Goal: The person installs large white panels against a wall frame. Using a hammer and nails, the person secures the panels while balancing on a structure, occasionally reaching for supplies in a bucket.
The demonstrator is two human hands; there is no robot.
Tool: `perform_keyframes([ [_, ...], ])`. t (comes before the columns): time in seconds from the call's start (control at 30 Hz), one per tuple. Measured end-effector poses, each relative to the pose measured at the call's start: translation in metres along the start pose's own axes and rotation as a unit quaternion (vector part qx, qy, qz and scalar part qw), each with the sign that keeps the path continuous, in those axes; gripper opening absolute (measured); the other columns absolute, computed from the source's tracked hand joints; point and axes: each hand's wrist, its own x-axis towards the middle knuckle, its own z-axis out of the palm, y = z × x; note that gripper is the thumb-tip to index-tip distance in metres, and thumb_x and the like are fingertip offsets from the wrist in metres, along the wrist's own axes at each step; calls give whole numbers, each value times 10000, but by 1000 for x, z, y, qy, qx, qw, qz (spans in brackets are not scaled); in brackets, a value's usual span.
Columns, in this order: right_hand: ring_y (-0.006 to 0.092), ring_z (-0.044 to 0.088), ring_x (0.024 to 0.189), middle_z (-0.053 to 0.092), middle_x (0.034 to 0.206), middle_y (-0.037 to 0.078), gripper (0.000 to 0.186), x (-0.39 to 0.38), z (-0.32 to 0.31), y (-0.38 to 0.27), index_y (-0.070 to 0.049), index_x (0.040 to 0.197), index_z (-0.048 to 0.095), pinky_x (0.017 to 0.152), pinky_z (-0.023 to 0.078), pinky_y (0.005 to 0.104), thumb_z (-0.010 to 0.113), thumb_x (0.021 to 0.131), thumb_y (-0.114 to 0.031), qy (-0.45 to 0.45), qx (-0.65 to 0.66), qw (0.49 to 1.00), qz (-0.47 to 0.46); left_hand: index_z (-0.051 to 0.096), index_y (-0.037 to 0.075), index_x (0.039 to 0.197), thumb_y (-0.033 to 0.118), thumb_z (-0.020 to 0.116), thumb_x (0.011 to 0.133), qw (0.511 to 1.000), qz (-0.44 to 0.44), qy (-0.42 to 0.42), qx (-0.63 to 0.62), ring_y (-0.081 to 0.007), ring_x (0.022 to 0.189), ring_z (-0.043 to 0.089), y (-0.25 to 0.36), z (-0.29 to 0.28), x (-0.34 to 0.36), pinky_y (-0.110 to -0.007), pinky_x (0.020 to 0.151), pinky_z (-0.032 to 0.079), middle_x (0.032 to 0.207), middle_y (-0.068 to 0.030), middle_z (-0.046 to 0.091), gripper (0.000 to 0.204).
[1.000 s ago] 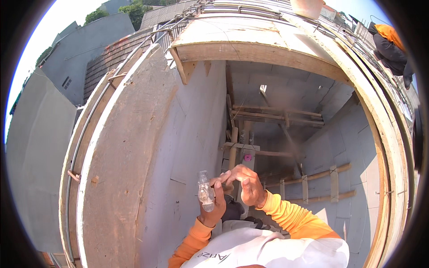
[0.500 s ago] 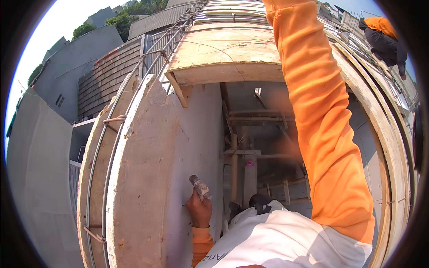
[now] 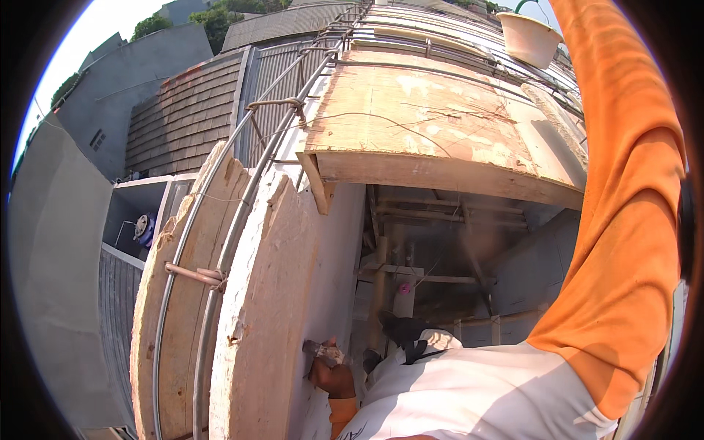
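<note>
Low in the picture, my left hand (image 3: 334, 378) is closed around what looks like a hammer (image 3: 327, 353), with its grey, pale-smeared head showing and its handle hidden. The head lies against, or very near, the inner face of the pale wall panel (image 3: 253, 323). My right arm, in an orange sleeve (image 3: 623, 198), reaches up past the top right edge, with its hand out of the picture. Near that raised arm is a cream bucket (image 3: 529, 39) with a green handle; what holds it up is not visible.
Steel rods tied with wire (image 3: 242, 213) run along the left edge beside a rough board (image 3: 180, 293). A plywood form (image 3: 425, 117) spans the far side of the opening. Below are wooden props (image 3: 381, 293). A tiled roof (image 3: 183, 110) lies beyond.
The hammer has come down and left to the wall panel with my left hand. The view has shifted; my right arm sits farther right. The bucket has come into view, and another person has left it.
</note>
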Motion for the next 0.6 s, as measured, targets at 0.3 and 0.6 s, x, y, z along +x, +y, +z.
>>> perform_keyframes([
  [0.3, 414, 615, 1106, 652, 1179, 245, 329, 36, 61, 232, 6, 1176, 582, 940, 493, 466, 642, 931, -204, -168, -310, 932, 78, 734, 54, 920, 101, 746, 871, 984, 2, 45, 175, -310, 671, 700, 3, 41, 25, -422, 597, 541, 841, -128, 740, 70],
  [0.6, 269, 423, 1436, 363, 1598, 77, 641, -26, 106, 433, -121, 1448, 446, 1161, 338, 550, 707, 879, -258, -224, -512, 811, 173, 731, 49, 963, 129, 715, 898, 959, -21, 31, 282, -329, 700, 695, 13, 54, 37, -452, 618, 544, 885, -139, 738, 104],
])
